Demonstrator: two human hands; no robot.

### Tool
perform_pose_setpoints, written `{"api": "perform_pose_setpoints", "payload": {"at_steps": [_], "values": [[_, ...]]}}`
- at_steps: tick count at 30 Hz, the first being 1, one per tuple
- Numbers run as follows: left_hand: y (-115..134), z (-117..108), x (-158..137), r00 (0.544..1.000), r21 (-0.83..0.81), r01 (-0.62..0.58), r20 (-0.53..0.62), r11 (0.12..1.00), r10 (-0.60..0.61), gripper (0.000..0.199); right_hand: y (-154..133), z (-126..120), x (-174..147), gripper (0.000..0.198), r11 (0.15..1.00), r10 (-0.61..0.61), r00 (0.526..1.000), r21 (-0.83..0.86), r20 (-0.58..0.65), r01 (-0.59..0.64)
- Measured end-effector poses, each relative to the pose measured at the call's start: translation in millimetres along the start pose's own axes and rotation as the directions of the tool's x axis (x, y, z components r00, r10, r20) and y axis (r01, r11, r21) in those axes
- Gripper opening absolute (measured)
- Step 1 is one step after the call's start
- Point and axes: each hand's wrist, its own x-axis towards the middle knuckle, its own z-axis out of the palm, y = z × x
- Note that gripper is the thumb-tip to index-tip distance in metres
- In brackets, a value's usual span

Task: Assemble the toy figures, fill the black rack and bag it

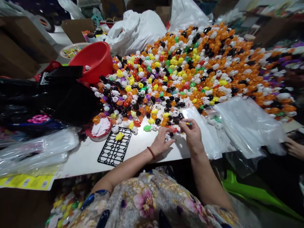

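Observation:
My left hand [162, 143], with a dark red bead bracelet at the wrist, is low over the table with thumb and fingers apart. Near its fingertips lie a small red toy figure [172, 129] and a white and black one [168, 137]. My right hand [193, 135] pinches a small yellow and blue piece [187, 123], mostly covered by the fingers. A dark toy [177, 120] lies just beyond them. Farther left, a yellow toy figure [120, 136] rests on a black plastic grid [114, 150].
A big heap of small coloured toys [185, 69] spreads behind my hands. A red tub [95, 61] and a red basket with white paper slips [101, 126] stand left. Clear plastic bags lie right [247, 123] and left [40, 145]. A co-worker's hand [295, 147] shows far right.

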Motion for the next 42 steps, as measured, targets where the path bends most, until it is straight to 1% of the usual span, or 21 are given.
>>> {"api": "perform_pose_setpoints", "payload": {"at_steps": [1, 2, 3, 4, 5, 6, 7, 9, 11, 15, 19, 23, 25, 27, 29, 32, 34, 36, 37, 40, 42], "values": [[3, -5, -8, 0.99, -0.174, 0.11, -0.066, 0.979, -0.123, 0.041, 3, -4, -13, 0.038, 0.998, 0.037, 0.999, 0.044, 0.005, -0.037], [6, -11, -16, 0.964, -0.343, 0.206, -0.09, 0.917, -0.251, 0.044, 7, -6, -25, 0.039, 0.993, 0.084, 0.996, 0.086, 0.024, -0.086], [10, -17, -23, 0.931, -0.487, 0.276, -0.077, 0.829, -0.355, 0.046, 10, -6, -36, 0.04, 0.983, 0.135, 0.989, 0.12, 0.055, -0.14], [12, -24, -30, 0.901, -0.596, 0.321, -0.047, 0.736, -0.431, 0.049, 13, -4, -47, 0.041, 0.971, 0.18, 0.979, 0.14, 0.095, -0.192], [15, -30, -36, 0.875, -0.67, 0.345, -0.024, 0.658, -0.484, 0.051, 15, 0, -56, 0.042, 0.96, 0.215, 0.967, 0.15, 0.135, -0.234], [17, -35, -41, 0.853, -0.713, 0.356, -0.016, 0.604, -0.522, 0.053, 17, 5, -64, 0.042, 0.953, 0.235, 0.957, 0.153, 0.169, -0.261], [19, -40, -45, 0.834, -0.735, 0.361, -0.021, 0.574, -0.551, 0.055, 18, 11, -70, 0.042, 0.949, 0.245, 0.949, 0.15, 0.2, -0.277], [20, -47, -51, 0.804, -0.747, 0.367, -0.045, 0.555, -0.592, 0.058, 17, 22, -79, 0.042, 0.949, 0.247, 0.937, 0.136, 0.247, -0.286], [21, -49, -56, 0.793, -0.738, 0.362, -0.077, 0.57, -0.604, 0.059, 14, 31, -82, 0.042, 0.953, 0.243, 0.929, 0.113, 0.279, -0.283], [22, -51, -64, 0.806, -0.701, 0.356, -0.105, 0.619, -0.583, 0.063, 8, 39, -83, 0.043, 0.963, 0.238, 0.92, 0.051, 0.311, -0.266], [24, -52, -70, 0.816, -0.651, 0.35, -0.142, 0.674, -0.561, 0.065, 7, 39, -84, 0.043, 0.974, 0.213, 0.913, -0.002, 0.349, -0.226], [25, -53, -74, 0.816, -0.523, 0.386, -0.19, 0.76, -0.546, 0.06, 9, 38, -87, 0.041, 0.977, 0.207, 0.905, -0.027, 0.371, -0.213], [25, -52, -76, 0.815, -0.473, 0.407, -0.2, 0.782, -0.544, 0.058, 10, 36, -88, 0.04, 0.977, 0.212, 0.903, -0.05, 0.374, -0.209], [25, -51, -77, 0.818, -0.448, 0.411, -0.204, 0.794, -0.538, 0.059, 9, 34, -89, 0.038, 0.975, 0.222, 0.89, -0.085, 0.398, -0.205], [23, -51, -78, 0.83, -0.408, 0.414, -0.198, 0.814, -0.521, 0.061, 8, 33, -90, 0.038, 0.973, 0.231, 0.871, -0.114, 0.434, -0.202], [20, -51, -81, 0.87, -0.25, 0.399, -0.203, 0.882, -0.45, 0.061, 7, 35, -91, 0.04, 0.974, 0.226, 0.846, -0.119, 0.482, -0.193], [19, -53, -83, 0.896, -0.088, 0.355, -0.254, 0.931, -0.365, 0.058, 8, 37, -92, 0.041, 0.976, 0.218, 0.836, -0.117, 0.504, -0.184], [18, -54, -83, 0.913, 0.038, 0.317, -0.284, 0.948, -0.294, 0.052, 10, 40, -94, 0.04, 0.976, 0.217, 0.823, -0.117, 0.525, -0.183], [18, -55, -83, 0.921, 0.068, 0.309, -0.272, 0.949, -0.28, 0.049, 12, 41, -95, 0.04, 0.975, 0.223, 0.812, -0.117, 0.539, -0.19], [16, -54, -82, 0.94, 0.09, 0.311, -0.176, 0.946, -0.292, 0.041, 16, 46, -99, 0.039, 0.969, 0.244, 0.776, -0.111, 0.582, -0.222], [15, -54, -80, 0.944, 0.119, 0.316, -0.137, 0.941, -0.299, 0.037, 19, 49, -100, 0.038, 0.97, 0.238, 0.773, -0.1, 0.587, -0.223]]}}
